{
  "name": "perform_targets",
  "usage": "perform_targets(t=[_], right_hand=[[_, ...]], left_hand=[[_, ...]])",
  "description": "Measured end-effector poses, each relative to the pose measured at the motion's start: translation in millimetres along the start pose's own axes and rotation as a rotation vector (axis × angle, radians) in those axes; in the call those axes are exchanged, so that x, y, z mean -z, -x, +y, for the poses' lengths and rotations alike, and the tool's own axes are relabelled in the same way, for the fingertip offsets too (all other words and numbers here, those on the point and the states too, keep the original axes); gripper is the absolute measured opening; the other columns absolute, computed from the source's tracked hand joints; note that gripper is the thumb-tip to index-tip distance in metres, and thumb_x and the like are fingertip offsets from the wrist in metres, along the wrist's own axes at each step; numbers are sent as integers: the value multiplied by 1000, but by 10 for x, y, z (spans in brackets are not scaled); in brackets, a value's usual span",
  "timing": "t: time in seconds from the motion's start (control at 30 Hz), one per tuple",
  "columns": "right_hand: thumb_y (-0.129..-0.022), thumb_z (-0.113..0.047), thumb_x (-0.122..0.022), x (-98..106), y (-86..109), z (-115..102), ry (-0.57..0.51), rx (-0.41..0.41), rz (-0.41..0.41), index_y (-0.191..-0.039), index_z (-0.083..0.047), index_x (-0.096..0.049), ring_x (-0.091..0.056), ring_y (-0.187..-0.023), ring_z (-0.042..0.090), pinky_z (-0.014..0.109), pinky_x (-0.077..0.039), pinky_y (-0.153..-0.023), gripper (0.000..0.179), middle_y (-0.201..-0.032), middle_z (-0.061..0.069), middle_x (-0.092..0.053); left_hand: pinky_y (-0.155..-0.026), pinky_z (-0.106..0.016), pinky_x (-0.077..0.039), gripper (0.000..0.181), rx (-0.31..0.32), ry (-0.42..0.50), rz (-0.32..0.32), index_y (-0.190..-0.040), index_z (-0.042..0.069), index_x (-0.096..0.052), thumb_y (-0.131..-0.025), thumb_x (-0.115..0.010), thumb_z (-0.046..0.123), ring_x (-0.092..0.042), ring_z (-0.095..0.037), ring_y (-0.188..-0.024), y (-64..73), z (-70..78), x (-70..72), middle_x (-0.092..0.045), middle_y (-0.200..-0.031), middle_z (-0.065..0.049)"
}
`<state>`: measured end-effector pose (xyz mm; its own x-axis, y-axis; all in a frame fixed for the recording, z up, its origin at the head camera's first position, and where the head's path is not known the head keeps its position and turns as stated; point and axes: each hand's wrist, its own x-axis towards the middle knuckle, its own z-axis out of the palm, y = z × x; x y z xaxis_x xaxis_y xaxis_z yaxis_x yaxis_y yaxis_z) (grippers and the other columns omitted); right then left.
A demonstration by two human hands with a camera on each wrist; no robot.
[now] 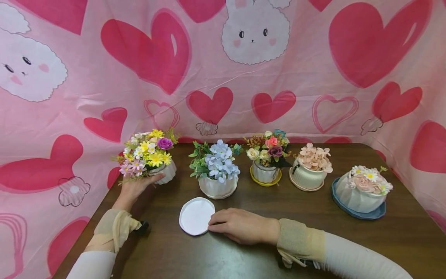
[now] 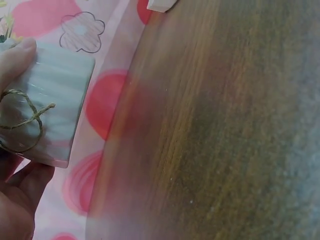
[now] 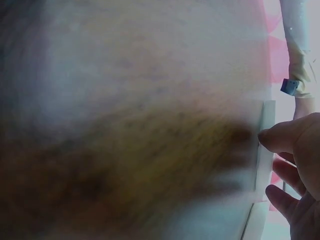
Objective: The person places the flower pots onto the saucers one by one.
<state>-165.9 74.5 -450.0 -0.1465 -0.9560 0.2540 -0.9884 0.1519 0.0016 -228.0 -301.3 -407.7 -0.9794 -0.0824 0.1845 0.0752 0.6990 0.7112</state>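
Note:
On the left, my left hand (image 1: 136, 188) grips a white ribbed flowerpot (image 1: 168, 172) filled with yellow, white and purple artificial flowers (image 1: 150, 151). The pot is tilted, its flowers leaning left. Up close in the left wrist view, thumb and fingers lie on opposite sides of the pot (image 2: 62, 95), which has a twine bow (image 2: 35, 117). At the middle front, my right hand (image 1: 244, 226) pinches the right rim of a white saucer (image 1: 196, 217) with nothing on it. In the right wrist view, the thumb and fingertips are at the edge of the saucer (image 3: 265, 155).
Behind the saucer stands a pot of blue flowers (image 1: 218, 186). Farther right are a mixed-rose pot on a yellow saucer (image 1: 266, 182), a pink-flower pot (image 1: 308, 176) and a wide pot on a blue saucer (image 1: 362, 213). A heart-print cloth (image 1: 209, 58) hangs behind the brown table (image 1: 167, 248).

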Motion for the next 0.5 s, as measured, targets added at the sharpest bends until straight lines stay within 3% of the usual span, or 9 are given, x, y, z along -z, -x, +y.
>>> perform_targets(t=[0.3,0.5], right_hand=[[-98,-15,-58,-3,7,0,-2,-4,3,-128,-17,-64,-54,-128,12,27,-44,-107,31,-132,-4,-60],[-98,-15,-59,-1,4,-3,-3,-5,-3,-128,-17,-64,-53,-128,12,28,-44,-108,31,-132,-4,-60]], left_hand=[[-116,-69,-19,116,-87,-67,32,-158,20,-9,-73,-84,47,-14,-39,-149,13,47,11,-19,-161,-16],[-116,-68,-18,113,-118,-83,51,-156,17,-14,-73,-85,43,-18,-39,-147,9,71,12,-24,-158,-17]])
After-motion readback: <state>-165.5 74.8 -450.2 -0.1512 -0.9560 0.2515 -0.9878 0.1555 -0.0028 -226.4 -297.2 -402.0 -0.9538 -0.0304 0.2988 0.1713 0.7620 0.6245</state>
